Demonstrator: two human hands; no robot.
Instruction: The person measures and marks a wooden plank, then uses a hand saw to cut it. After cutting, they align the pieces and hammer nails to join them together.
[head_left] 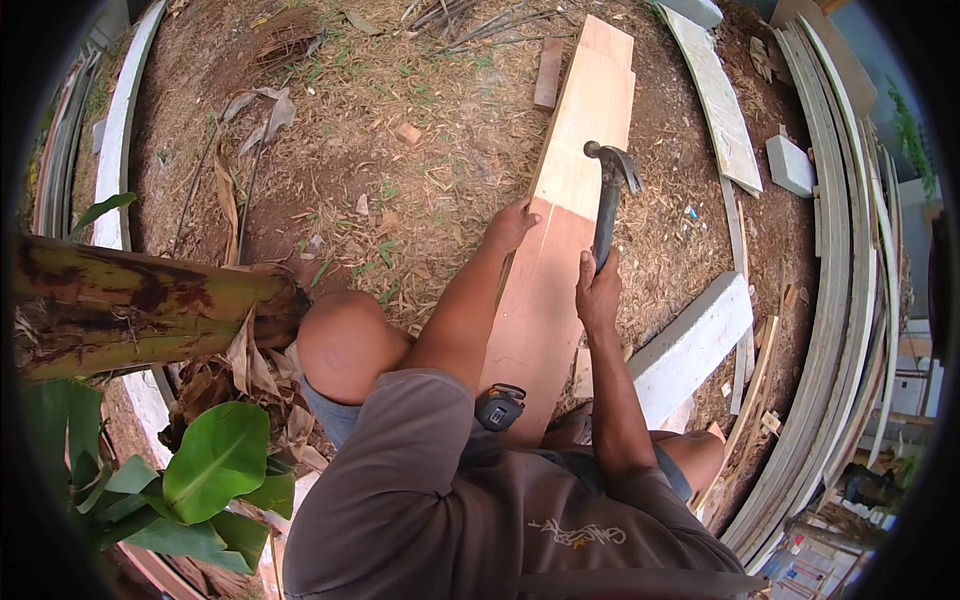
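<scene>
As a person in a dark grey short-sleeved shirt (400, 480) sits astride a long, flat wooden board (550, 270), a compact black tape measure (500, 408) rests on its near end. Broad green leaves (218, 460) crowd the lower left, below a thick, brown-blotched green plant stem (150, 305) lying crosswise beside the bent left knee. The board runs away from the body, pinkish-brown nearby and pale yellow beyond a slanting seam; whether it is one piece or two cannot be told.

The right hand (599, 288) has its fingers wrapped around the dark handle of a metal claw hammer (606, 215), its head over the board's right edge; contact there cannot be made out. The left hand (510, 225) touches the board's left edge near the seam, thumb uppermost; the other fingers are partly hidden, so their hold is unclear.

To the right lies a long white rectangular block (695, 340), with long grey boards (830, 300) stacked farther out. Near the board's far end, a short reddish-brown block (548, 73) lies on straw-littered earth (400, 130), with thin dry sticks (490, 35) beyond.
</scene>
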